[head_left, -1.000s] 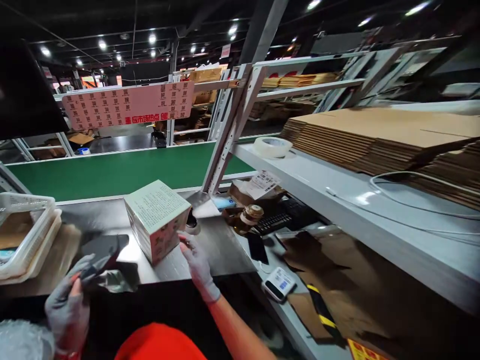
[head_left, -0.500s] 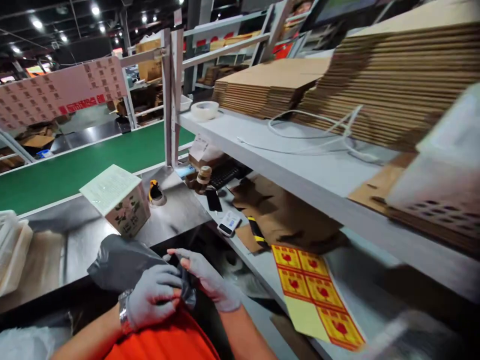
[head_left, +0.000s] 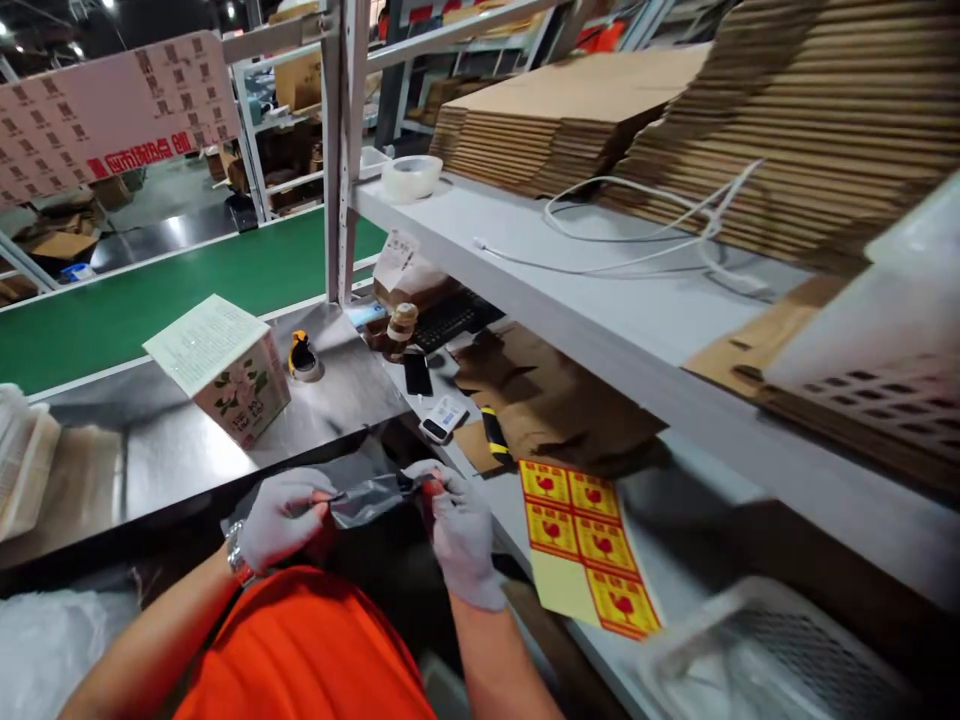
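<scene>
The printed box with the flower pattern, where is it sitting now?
In the head view the printed box stands left of centre on the steel table, beside the tape dispenser, in front of the green conveyor.

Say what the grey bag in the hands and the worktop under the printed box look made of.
Grey bag: thin plastic film, it seems, glossy and crumpled between left hand and right hand. Worktop: probably stainless steel, with a brushed sheen and blurred reflections.

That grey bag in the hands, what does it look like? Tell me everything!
The grey bag is thin, shiny plastic, dark grey and crinkled. It is stretched sideways between two gloved hands: the left hand pinches one end, the right hand the other. It hangs just in front of the steel table's edge, above the orange shirt. Whether anything is inside cannot be seen.
</scene>
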